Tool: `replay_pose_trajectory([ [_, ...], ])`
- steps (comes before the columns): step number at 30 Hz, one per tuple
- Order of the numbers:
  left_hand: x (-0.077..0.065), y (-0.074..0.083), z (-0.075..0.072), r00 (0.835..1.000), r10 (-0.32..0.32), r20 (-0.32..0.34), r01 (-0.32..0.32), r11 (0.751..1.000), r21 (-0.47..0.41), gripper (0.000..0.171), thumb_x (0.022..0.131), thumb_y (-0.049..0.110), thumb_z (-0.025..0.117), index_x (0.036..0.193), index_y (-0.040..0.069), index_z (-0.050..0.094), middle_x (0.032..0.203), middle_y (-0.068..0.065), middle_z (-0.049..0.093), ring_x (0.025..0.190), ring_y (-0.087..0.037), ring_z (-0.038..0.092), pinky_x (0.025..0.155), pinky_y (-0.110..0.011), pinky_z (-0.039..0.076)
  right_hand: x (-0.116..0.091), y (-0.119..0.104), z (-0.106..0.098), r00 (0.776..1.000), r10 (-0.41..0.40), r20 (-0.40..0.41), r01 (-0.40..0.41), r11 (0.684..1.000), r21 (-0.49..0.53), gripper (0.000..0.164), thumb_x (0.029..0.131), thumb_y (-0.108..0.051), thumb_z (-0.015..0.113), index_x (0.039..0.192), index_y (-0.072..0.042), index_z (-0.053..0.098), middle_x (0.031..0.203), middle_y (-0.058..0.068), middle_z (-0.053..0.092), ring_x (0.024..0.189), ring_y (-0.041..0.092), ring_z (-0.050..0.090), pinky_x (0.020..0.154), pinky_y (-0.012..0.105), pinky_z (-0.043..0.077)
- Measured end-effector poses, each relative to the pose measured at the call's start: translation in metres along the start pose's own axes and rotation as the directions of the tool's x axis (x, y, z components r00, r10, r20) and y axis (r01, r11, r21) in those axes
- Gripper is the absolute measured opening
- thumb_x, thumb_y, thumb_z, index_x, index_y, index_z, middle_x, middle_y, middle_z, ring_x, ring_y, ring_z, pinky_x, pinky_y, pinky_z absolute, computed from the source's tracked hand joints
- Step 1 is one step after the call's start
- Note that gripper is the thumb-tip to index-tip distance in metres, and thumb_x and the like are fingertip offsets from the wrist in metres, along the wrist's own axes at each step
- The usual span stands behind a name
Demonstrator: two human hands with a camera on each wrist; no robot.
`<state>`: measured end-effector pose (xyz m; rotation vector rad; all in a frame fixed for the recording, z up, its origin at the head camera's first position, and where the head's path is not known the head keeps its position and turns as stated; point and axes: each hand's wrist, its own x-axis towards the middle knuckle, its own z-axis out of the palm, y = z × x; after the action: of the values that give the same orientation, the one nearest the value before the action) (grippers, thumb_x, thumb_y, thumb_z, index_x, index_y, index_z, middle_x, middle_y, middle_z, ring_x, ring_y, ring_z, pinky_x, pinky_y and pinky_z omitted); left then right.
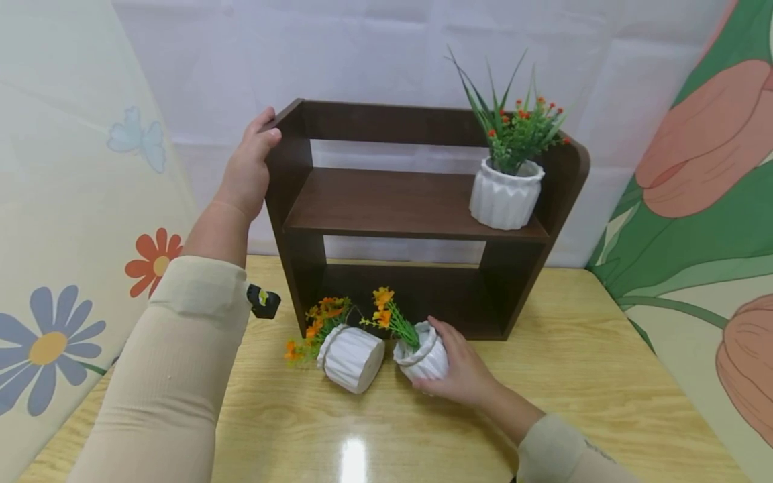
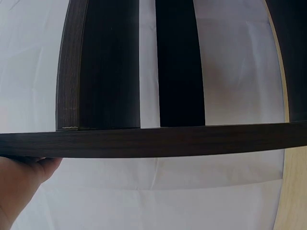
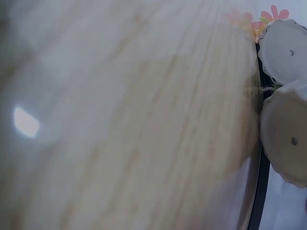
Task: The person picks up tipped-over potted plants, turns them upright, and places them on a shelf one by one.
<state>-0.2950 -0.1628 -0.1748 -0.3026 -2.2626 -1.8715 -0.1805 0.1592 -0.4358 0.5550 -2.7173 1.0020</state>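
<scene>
My left hand [image 1: 247, 168] grips the upper left side panel of a dark brown two-tier wooden shelf [image 1: 380, 201]. In the left wrist view the thumb side of this hand [image 2: 19, 179] lies against the panel's outer face. My right hand [image 1: 461, 369] holds a small white fluted flowerpot [image 1: 423, 365] by its side, fingers and thumb around it. This pot tilts toward the left, its orange flowers [image 1: 383, 308] leaning over the lower shelf's front edge. Its round base [image 3: 288, 139] shows in the right wrist view.
Left of the held pot, another white flowerpot [image 1: 350, 359] lies tipped over on the wooden table [image 1: 290, 429], orange flowers toward the shelf. A third pot [image 1: 504, 198] with red-flowered greenery stands upright on the upper shelf's right end. A small black object [image 1: 263, 302] appears beside the left sleeve.
</scene>
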Motion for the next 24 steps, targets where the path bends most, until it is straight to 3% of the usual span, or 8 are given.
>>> replay_pose_trajectory([
  [10, 0.0002, 0.0004, -0.0003, 1.000, 0.008, -0.001, -0.008, 1.000, -0.010, 0.055, 0.102, 0.041, 0.024, 0.156, 0.038, 0.016, 0.162, 0.002, 0.020, 0.138, -0.017, 0.028, 0.114, -0.036, 0.022, -0.0035, -0.0015, -0.0047, 0.996, 0.072, 0.044, -0.075, 0.995, 0.072, 0.115, 0.059, -0.036, 0.092, 0.152, -0.011, 0.031, 0.145, 0.018, 0.045, 0.127, 0.036, 0.050, 0.101, 0.056, 0.043],
  [19, 0.0000, 0.0003, 0.0003, 1.000, 0.009, 0.001, -0.009, 1.000, -0.006, 0.055, 0.102, 0.041, 0.023, 0.156, 0.038, 0.016, 0.162, 0.004, 0.020, 0.141, -0.017, 0.026, 0.116, -0.037, 0.020, -0.0081, -0.0029, -0.0065, 0.979, 0.188, 0.076, -0.198, 0.968, 0.151, 0.116, 0.059, -0.030, 0.093, 0.154, -0.016, 0.028, 0.148, 0.015, 0.042, 0.129, 0.035, 0.048, 0.103, 0.058, 0.041],
  [24, 0.0005, -0.0006, -0.0003, 1.000, 0.005, -0.001, -0.005, 1.000, -0.001, 0.055, 0.102, 0.042, 0.023, 0.156, 0.039, 0.016, 0.163, 0.005, 0.019, 0.143, -0.017, 0.024, 0.119, -0.040, 0.017, -0.0098, -0.0016, -0.0064, 0.973, 0.216, 0.086, -0.228, 0.959, 0.170, 0.118, 0.059, -0.030, 0.094, 0.155, -0.019, 0.025, 0.148, 0.015, 0.041, 0.129, 0.036, 0.047, 0.103, 0.059, 0.040],
])
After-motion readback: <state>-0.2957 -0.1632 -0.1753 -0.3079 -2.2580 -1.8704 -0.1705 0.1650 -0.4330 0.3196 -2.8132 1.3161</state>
